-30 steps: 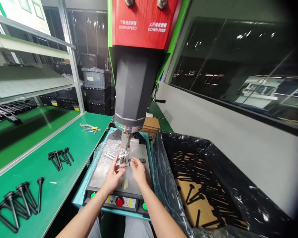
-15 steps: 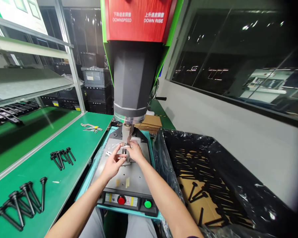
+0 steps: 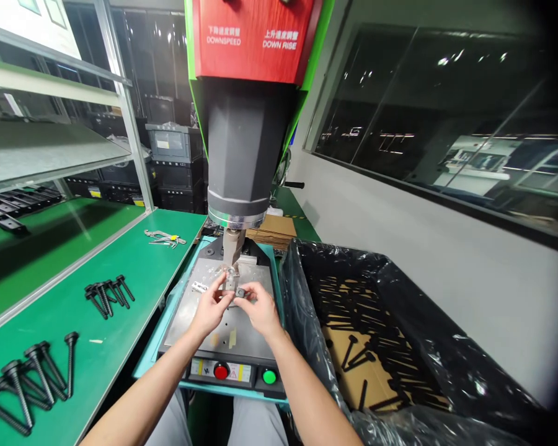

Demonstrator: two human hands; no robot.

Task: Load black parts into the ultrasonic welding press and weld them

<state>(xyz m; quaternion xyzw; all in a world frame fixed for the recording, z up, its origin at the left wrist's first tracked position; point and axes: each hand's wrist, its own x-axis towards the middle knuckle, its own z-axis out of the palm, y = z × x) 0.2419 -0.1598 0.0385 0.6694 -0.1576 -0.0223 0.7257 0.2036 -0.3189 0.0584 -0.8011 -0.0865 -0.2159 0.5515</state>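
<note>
My right hand (image 3: 261,311) pinches a small dark part (image 3: 240,292) with a squarish end between thumb and fingertips. Close beside it, my left hand (image 3: 212,308) has its thumb and a finger closed near the same part, with the index finger raised; what lies between them is too small to make out. Both hands are over the metal plate (image 3: 195,334) of the press, in front of a small fixture partly hidden by my fingers. Above them the press's metal horn (image 3: 233,246) points down, and clear plastic surrounds its tip.
Black threaded bolts (image 3: 39,371) lie on the green bench (image 3: 134,248) at left, with hex keys (image 3: 165,238) farther back. A plastic-lined bin (image 3: 302,322) at right holds many black bolts. Red (image 3: 221,370) and green buttons (image 3: 269,376) sit on the press's front edge.
My right hand has drawn back from beside the horn, down toward me, and the dark part now shows in its fingers. My left hand stays close to the fixture. The view has shifted slightly.
</note>
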